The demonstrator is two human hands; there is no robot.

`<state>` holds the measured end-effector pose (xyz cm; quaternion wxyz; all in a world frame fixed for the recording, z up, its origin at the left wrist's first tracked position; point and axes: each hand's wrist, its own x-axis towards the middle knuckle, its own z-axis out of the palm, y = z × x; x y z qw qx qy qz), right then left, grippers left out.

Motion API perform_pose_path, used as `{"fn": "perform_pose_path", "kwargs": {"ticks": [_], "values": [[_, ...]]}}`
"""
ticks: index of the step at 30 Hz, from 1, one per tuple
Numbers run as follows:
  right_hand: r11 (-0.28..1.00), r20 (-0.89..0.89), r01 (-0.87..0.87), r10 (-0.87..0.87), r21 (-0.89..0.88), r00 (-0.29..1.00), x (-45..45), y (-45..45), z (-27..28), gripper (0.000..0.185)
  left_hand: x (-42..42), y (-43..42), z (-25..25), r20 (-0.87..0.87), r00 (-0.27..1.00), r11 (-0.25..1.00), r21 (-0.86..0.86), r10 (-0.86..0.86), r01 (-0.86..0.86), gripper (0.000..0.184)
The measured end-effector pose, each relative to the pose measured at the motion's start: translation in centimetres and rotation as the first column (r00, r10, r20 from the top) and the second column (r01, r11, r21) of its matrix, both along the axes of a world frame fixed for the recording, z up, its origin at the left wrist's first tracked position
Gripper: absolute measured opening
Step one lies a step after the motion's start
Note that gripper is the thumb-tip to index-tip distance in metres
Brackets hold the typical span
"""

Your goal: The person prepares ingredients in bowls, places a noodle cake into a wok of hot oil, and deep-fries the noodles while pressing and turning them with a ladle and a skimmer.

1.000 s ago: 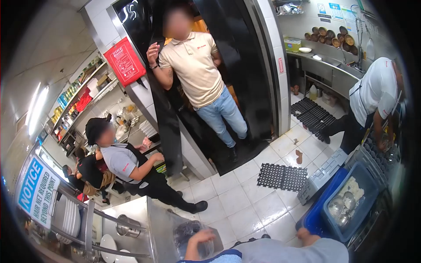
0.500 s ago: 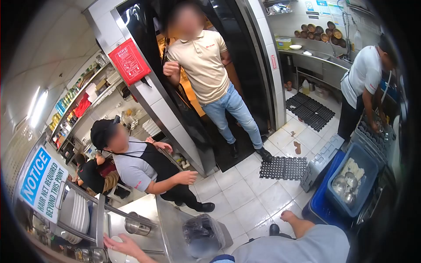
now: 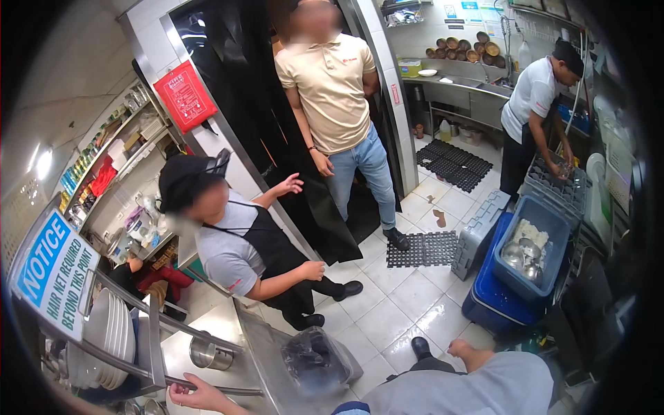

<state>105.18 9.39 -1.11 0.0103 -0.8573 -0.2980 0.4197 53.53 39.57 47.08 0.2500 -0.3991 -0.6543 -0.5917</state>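
Note:
At the bottom left, my left hand reaches over the end of a metal shelf rail, fingers stretched out and apart, with a ring on one finger. Whether it rests on the rail I cannot tell. Just beyond it stands a steel pot on the counter. White plates are stacked upright in the rack beside it. My right hand hangs low beside my body above the tiled floor, its fingers curled in and nothing visible in them.
A lined bin stands before me. One person in an apron and another in a beige shirt stand ahead. At right, a grey tub of utensils sits on a blue box; a co-worker handles glassware beyond.
The view has shifted. The person in beige has lowered a raised hand, and the dark strip curtain hangs further across the doorway. The aproned person has turned away and raised one hand.

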Motion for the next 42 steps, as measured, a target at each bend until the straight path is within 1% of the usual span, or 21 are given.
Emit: {"fn": "perform_pose_path", "kwargs": {"ticks": [1,4,5,8,9,12,13,16,18,19,25,28,31,34,37,42], "values": [[0.998,-0.024,-0.034,0.033,-0.051,0.999,-0.4,-0.7,0.8,0.026,-1.2,0.9,-0.9,0.069,0.998,1.000,-0.004,0.013,-0.013,0.043],[0.996,-0.006,-0.049,0.049,-0.075,0.999,-0.7,-2.4,1.4,0.027,-2.3,2.0,-0.5,0.078,0.995,0.979,0.199,-0.055,0.039,0.041],[0.994,-0.001,-0.069,0.069,-0.082,0.998,-0.5,-2.5,1.6,0.027,-2.3,2.1,-0.1,0.117,0.990,0.981,0.187,-0.077,0.054,0.041],[0.992,0.023,-0.102,0.104,-0.077,0.994,0.9,-1.4,1.9,0.027,-3.0,3.1,0.1,0.201,0.921,0.938,0.168,-0.335,0.304,0.040],[0.993,0.033,-0.099,0.101,-0.060,0.994,1.4,-0.8,1.7,0.028,-3.7,3.4,-0.2,0.240,0.889,0.921,0.120,-0.390,0.372,0.037],[0.995,0.043,-0.093,0.092,0.027,0.995,1.8,0.7,2.7,0.031,-5.5,4.2,-0.9,0.188,0.890,0.909,0.123,-0.415,0.398,0.033],[0.994,0.045,-0.093,0.091,0.060,0.995,1.8,1.4,3.1,0.032,-5.4,4.2,-1.0,0.202,0.898,0.920,0.111,-0.391,0.376,0.033],[0.984,0.059,-0.174,0.172,0.047,0.983,1.2,2.8,4.1,0.037,-4.5,3.8,-0.3,0.224,0.920,0.947,0.079,-0.321,0.311,0.033],[0.980,0.040,-0.189,0.187,0.054,0.982,0.4,3.4,4.2,0.037,-4.5,4.1,-0.4,0.214,0.933,0.958,0.068,-0.288,0.280,0.034],[0.979,0.031,-0.195,0.193,0.057,0.981,0.0,3.5,4.3,0.037,-4.4,4.2,-0.5,0.216,0.927,0.952,0.089,-0.306,0.293,0.035],[0.965,0.041,-0.239,0.235,0.111,0.971,-2.0,2.7,3.4,0.034,-4.3,4.0,-0.4,0.226,0.934,0.960,0.046,-0.278,0.275,0.034],[0.974,0.021,-0.206,0.205,0.090,0.979,-1.8,1.4,2.0,0.032,-3.9,3.7,-0.1,0.222,0.938,0.964,0.041,-0.266,0.264,0.032],[0.978,0.012,-0.205,0.204,0.048,0.979,-1.5,0.0,1.7,0.029,-4.1,3.7,-0.2,0.224,0.927,0.953,0.041,-0.300,0.299,0.031],[0.976,-0.003,-0.216,0.216,-0.035,0.976,-1.3,-0.8,2.0,0.026,-4.1,3.7,-0.2,0.207,0.933,0.956,0.044,-0.294,0.291,0.030],[0.974,-0.006,-0.221,0.221,-0.056,0.975,-1.3,-1.1,2.0,0.024,-4.0,3.6,-0.1,0.231,0.931,0.958,0.026,-0.282,0.284,0.031],[0.983,-0.001,-0.184,0.184,0.008,0.983,-1.9,-0.7,2.0,0.027,-4.3,3.8,-0.5,0.219,0.927,0.952,0.049,-0.305,0.302,0.032]]}}
